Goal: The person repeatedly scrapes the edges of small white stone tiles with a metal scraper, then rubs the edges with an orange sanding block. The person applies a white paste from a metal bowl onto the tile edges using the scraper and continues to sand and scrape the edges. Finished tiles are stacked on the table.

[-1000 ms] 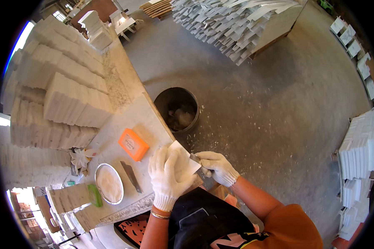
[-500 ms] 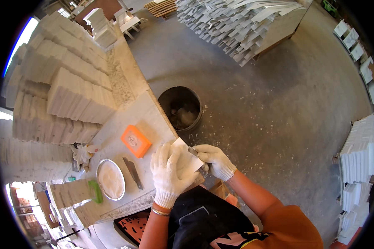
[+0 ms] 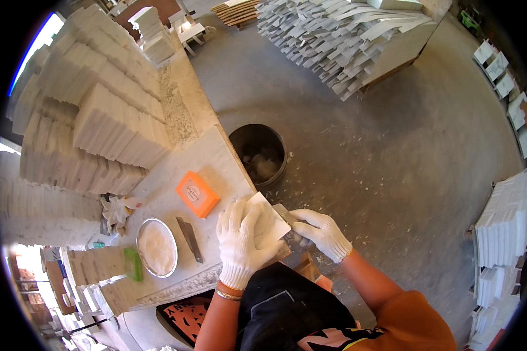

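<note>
My left hand (image 3: 240,237), in a white knit glove, rests over a white tile (image 3: 270,225) at the bench edge, its fingers and thumb holding it there. My right hand (image 3: 325,234), gloved too, is closed on a small flat grey tool (image 3: 284,214), perhaps a scraper, that meets the tile's right edge. What lies under my right fingers is partly hidden. Left of my left hand are a flat grey blade-shaped tool (image 3: 189,238) and an orange box (image 3: 197,194). Farther left stands a round metal bowl (image 3: 174,257) of pale powder or paste.
Stacks of pale tiles (image 3: 120,126) line the bench (image 3: 208,155) at the left. A dark bucket (image 3: 284,167) with debris stands on the floor just past its edge. Beyond is a big pile of white strips (image 3: 334,44); more tile stacks (image 3: 500,225) stand at the right.
My right hand and the grey tool have shifted slightly right and down, to the tile's outer edge. My left hand stays on the tile. The whole view has shifted slightly.
</note>
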The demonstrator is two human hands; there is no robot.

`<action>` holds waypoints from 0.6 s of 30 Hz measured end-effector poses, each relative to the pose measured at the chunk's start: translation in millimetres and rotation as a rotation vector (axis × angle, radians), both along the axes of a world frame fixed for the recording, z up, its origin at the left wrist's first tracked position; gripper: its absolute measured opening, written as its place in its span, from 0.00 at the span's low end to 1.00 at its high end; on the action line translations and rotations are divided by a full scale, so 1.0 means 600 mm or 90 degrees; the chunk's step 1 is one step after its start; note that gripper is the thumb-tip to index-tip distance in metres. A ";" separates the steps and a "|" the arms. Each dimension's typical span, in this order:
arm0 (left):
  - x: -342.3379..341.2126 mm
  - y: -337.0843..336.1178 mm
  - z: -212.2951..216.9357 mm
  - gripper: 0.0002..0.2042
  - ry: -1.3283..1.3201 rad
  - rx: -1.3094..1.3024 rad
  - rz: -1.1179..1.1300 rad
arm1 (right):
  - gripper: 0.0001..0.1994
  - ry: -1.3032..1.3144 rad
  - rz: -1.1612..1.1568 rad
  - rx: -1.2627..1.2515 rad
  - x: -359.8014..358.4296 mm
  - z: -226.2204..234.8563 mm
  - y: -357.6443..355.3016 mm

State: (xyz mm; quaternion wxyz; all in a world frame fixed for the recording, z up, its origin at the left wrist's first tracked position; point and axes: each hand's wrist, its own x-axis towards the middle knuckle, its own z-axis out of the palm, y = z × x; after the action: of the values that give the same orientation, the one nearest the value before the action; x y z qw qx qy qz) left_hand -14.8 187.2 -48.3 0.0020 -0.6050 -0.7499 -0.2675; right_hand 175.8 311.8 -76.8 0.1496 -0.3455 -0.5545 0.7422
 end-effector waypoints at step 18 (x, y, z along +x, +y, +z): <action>0.001 -0.001 0.000 0.43 -0.030 0.018 0.002 | 0.14 -0.197 -0.015 0.660 0.029 0.029 -0.045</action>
State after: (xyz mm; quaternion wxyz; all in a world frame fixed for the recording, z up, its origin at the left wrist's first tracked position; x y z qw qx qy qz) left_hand -14.3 186.4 -48.3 -0.0067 -0.5975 -0.7468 -0.2920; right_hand 193.1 285.1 -59.3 0.2252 -0.3382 -0.8595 0.3101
